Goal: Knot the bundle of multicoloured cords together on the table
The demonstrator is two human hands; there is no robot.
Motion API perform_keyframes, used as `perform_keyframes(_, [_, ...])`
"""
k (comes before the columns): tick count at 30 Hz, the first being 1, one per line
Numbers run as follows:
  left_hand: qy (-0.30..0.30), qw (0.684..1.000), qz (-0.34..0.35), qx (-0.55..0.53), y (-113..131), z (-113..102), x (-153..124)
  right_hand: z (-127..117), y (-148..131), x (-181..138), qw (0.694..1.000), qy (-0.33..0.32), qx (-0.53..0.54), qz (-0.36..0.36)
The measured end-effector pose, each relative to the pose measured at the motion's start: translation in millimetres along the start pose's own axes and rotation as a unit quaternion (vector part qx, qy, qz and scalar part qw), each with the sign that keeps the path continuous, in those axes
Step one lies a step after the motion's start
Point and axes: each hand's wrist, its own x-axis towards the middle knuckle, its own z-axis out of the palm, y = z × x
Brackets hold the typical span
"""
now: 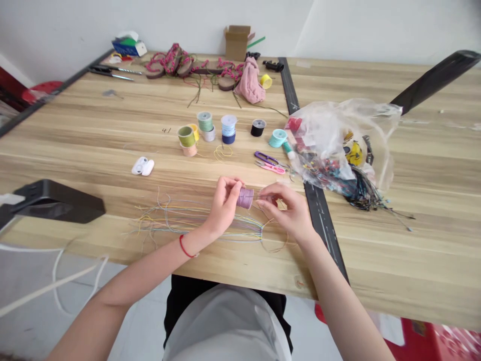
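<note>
My left hand (222, 203) is closed around a small mauve thread spool (245, 198), held just above the wooden table (112, 125). Beside it, my right hand (287, 208) pinches the thread end coming off the spool, fingers pressed together. A red cord bracelet is on my left wrist. Under both hands lies a bundle of several coloured cut threads (188, 220), stretched left to right, with a loose loop near my right wrist.
Several thread spools (206, 128) stand mid-table, with a black spool (258, 127) and a teal one (278, 138). Purple and pink snips (268, 163) lie by a clear plastic bag of beads and cords (338, 145). A white earbud case (143, 166), beaded sandals (195, 67), a pink cloth and a cardboard box sit farther back.
</note>
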Motion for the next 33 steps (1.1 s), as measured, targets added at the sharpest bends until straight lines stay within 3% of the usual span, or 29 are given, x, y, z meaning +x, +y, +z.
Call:
perform_keyframes(6, [0.004, 0.999, -0.043, -0.029, -1.2, -2.4, 2.9, -3.8, 3.1, -0.1, 0.998, 0.059, -0.008, -0.009])
perform_keyframes(14, [0.006, 0.999, -0.026, -0.019, 0.6, 1.1, -2.0, -3.7, 4.2, -1.0, 0.995, 0.099, 0.005, 0.012])
perform_keyframes(28, [0.025, 1.0, 0.008, 0.006, 1.7, 2.0, -2.6, -6.1, 7.3, 0.1, 0.995, 0.07, 0.048, 0.055])
perform_keyframes(33, [0.029, 0.999, 0.02, 0.036, 1.6, 1.5, -2.4, -6.0, 3.8, 4.7, 0.988, 0.051, 0.094, 0.112])
